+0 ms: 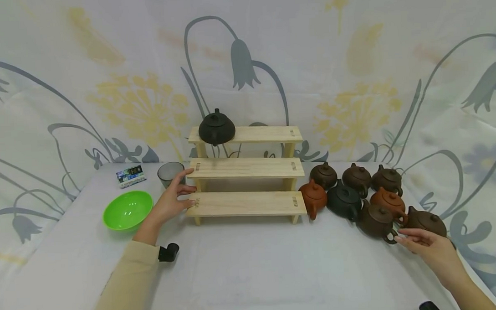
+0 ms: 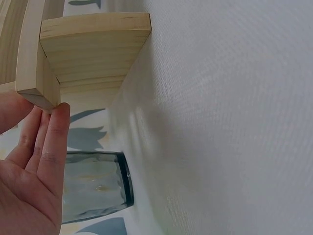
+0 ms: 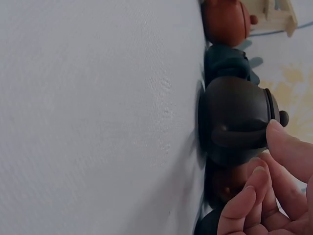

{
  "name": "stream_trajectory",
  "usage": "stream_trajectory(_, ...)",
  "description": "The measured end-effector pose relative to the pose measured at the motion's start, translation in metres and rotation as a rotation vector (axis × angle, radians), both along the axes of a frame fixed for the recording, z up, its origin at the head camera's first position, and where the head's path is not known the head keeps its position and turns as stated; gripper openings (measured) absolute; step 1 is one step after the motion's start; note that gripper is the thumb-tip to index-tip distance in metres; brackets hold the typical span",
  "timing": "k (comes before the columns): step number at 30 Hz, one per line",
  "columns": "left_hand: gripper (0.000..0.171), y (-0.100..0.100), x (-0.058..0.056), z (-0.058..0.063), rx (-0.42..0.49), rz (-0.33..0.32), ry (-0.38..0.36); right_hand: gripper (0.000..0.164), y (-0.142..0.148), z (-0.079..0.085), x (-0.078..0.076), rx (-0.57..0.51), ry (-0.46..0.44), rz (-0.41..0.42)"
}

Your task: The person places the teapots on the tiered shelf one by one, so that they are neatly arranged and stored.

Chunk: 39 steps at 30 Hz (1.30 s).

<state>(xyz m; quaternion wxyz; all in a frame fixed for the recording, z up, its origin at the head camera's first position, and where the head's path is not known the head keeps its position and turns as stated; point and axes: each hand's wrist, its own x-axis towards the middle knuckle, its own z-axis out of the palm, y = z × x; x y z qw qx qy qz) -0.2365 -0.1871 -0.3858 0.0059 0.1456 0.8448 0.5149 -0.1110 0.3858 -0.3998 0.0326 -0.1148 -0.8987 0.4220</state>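
My left hand [image 1: 173,198] is at the left end of a three-tier wooden stand [image 1: 245,203]. In the left wrist view its thumb and fingers grip the end corner of a board [image 2: 36,73]. A dark, round teapot [image 1: 216,128] sits at the left of the top tier. At the right, my right hand [image 1: 433,249] pinches the loop handle of a dark brown teapot [image 1: 375,219] at the front of a group. In the right wrist view the thumb lies at that handle [image 3: 239,139], with the fingers below it. The teapot stands upright on the white cloth.
More brown teapots [image 1: 386,180], reddish ones [image 1: 313,196] and a dark green-black one [image 1: 344,199] crowd together right of the stand. A grey glass [image 1: 166,171], a green bowl [image 1: 128,210] and a small printed card [image 1: 130,176] lie left. A flowered cloth [image 1: 310,48] hangs behind.
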Motion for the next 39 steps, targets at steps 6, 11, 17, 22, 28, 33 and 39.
stream_trajectory(6, 0.082, 0.001, -0.001, -0.002, -0.007, -0.003, 0.009, 0.063, 0.003, 0.001, -0.01, 0.055, -0.157, 0.05)
stream_trajectory(11, 0.081, 0.002, -0.003, -0.002, -0.011, -0.005, 0.018, 0.063, 0.0, 0.001, -0.014, 0.082, -0.204, 0.088)
stream_trajectory(17, 0.081, 0.002, -0.002, -0.001, -0.021, 0.004, 0.016, 0.058, -0.005, 0.001, -0.013, 0.076, -0.195, 0.079)
stream_trajectory(22, 0.081, 0.001, -0.001, 0.001, -0.014, 0.007, 0.005, 0.046, -0.011, -0.002, -0.015, -0.026, -0.183, 0.059)
stream_trajectory(28, 0.081, 0.0, -0.001, 0.001, -0.01, 0.004, 0.0, 0.038, -0.018, -0.003, -0.015, -0.071, -0.168, 0.019)
stream_trajectory(33, 0.081, -0.001, -0.001, 0.0, -0.018, 0.014, -0.005, 0.021, -0.023, -0.002, -0.015, -0.244, -0.119, -0.008)
stream_trajectory(39, 0.081, 0.0, -0.001, 0.001, -0.005, 0.011, -0.008, 0.007, -0.025, 0.001, -0.013, -0.445, -0.006, -0.018)
